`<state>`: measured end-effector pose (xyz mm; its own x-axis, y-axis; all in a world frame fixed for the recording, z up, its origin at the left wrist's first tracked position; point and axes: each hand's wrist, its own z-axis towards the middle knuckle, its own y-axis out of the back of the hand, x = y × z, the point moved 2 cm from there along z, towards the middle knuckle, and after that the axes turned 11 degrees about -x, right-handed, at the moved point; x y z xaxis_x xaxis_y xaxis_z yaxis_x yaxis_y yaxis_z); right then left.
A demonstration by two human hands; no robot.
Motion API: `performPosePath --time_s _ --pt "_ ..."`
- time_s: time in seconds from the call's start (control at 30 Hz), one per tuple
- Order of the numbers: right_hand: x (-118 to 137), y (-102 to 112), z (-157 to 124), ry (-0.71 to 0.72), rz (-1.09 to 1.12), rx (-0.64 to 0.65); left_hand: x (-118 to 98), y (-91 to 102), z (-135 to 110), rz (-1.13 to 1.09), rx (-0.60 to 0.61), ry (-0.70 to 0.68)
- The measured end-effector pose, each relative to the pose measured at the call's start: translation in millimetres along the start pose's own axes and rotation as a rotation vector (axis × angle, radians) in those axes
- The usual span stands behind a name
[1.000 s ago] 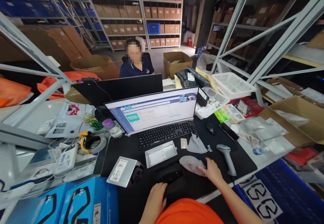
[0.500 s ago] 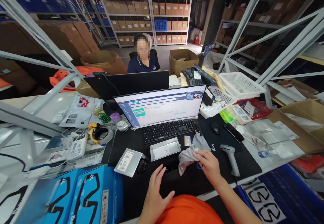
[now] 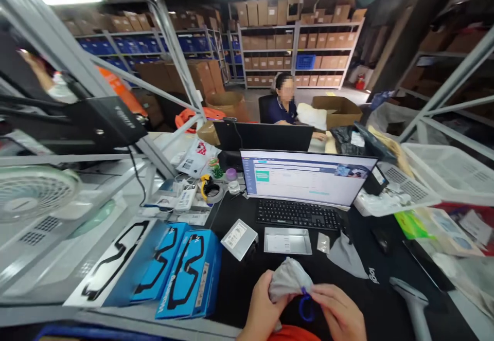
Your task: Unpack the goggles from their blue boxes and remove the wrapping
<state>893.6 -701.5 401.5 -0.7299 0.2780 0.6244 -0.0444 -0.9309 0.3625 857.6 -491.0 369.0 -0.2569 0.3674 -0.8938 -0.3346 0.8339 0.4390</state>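
My left hand (image 3: pixel 260 302) is wrapped around a light grey drawstring pouch (image 3: pixel 289 279), held low over the front of the black desk mat. At the pouch's right end, the fingers of my right hand (image 3: pixel 339 310) pinch its neck beside a looped blue cord (image 3: pixel 306 307). What the pouch contains, if anything, is hidden. Beyond my hands lies an open silvery box tray (image 3: pixel 287 241) with a printed label. A small clear packet (image 3: pixel 323 243) and a grey cloth (image 3: pixel 347 258) are to its right. A grey box with a white label (image 3: pixel 240 239) rests on the left.
A keyboard (image 3: pixel 297 214) and monitor (image 3: pixel 309 176) stand behind. Blue boxes (image 3: pixel 189 274) flank the mat at left; a barcode scanner (image 3: pixel 411 297), mouse (image 3: pixel 380 240) and phone (image 3: pixel 428 264) lie right. A person (image 3: pixel 283 104) sits across the desk beside a white package (image 3: pixel 312 116).
My left hand went from open to gripping the pouch. The pouch came nearer to me, away from the grey cloth on the mat. My view swung left and up.
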Motion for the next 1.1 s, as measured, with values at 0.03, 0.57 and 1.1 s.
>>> performPosePath --time_s 0.03,0.57,1.1 --pt "-3 2 -3 -0.059 0.03 0.023 3 0.9 0 0.023 -0.043 0.026" --pt "-9 -32 -15 -0.708 0.158 0.33 2 22.2 -10 0.211 0.016 -0.191" --pt "-22 -17 4 -1.021 0.414 0.124 60 15.9 -9 -0.645 0.257 0.596"
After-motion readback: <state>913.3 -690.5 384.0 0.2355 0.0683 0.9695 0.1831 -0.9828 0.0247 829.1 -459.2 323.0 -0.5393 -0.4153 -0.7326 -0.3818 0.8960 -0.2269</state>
